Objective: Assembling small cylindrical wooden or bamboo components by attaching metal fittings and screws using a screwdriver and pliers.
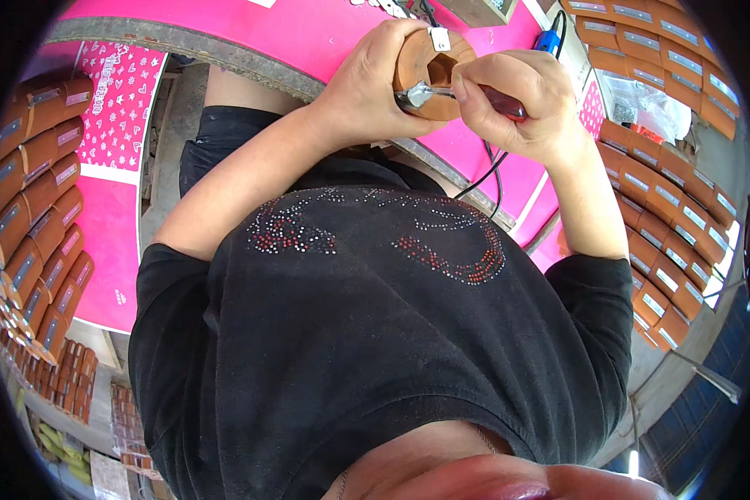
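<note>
Left hand wraps a hollow brown wooden piece from its outer side, its open end turned up to the wearer's eyes; that grasp probably steadies the piece against the tool. A small white tag shows at the far rim, just beside the fingertips. At the near rim sits a silver metal part, which the shaft of a red-handled tool meets from the right, though exactly where its tip bears is hard to make out. Right hand is clenched on the handle, presumably for control, and covers much of it. The piece is held by the near edge of a pink table; whether its hidden underside rests there cannot be told. Farther right come a blue device with a dark cable, a clear plastic bag, and brown blocks stacked in close rows, perhaps to save room, the outermost running toward the dark rim of the view.
</note>
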`<control>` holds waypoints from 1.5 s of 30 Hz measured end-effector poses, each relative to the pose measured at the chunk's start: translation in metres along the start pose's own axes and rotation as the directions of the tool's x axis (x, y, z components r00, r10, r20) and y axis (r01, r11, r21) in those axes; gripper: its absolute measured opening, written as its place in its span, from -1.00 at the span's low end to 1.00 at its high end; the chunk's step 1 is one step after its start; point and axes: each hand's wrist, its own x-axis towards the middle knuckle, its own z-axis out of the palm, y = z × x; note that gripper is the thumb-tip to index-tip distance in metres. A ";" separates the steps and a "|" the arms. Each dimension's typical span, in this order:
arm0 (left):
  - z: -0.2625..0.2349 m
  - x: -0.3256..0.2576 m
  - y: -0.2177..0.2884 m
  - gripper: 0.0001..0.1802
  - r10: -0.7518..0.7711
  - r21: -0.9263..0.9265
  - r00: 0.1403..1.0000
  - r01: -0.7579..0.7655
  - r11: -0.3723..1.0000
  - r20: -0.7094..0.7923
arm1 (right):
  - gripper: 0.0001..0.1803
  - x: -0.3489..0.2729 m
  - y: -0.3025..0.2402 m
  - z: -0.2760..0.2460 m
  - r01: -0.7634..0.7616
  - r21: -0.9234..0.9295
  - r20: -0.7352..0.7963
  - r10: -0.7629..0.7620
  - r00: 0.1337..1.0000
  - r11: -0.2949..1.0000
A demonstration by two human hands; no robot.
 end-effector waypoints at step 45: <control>-0.027 0.010 0.034 -0.57 0.182 0.358 0.983 -0.172 0.918 0.006 | -0.81 -0.031 -0.029 0.024 -0.530 0.208 -0.353 0.568 0.743 0.822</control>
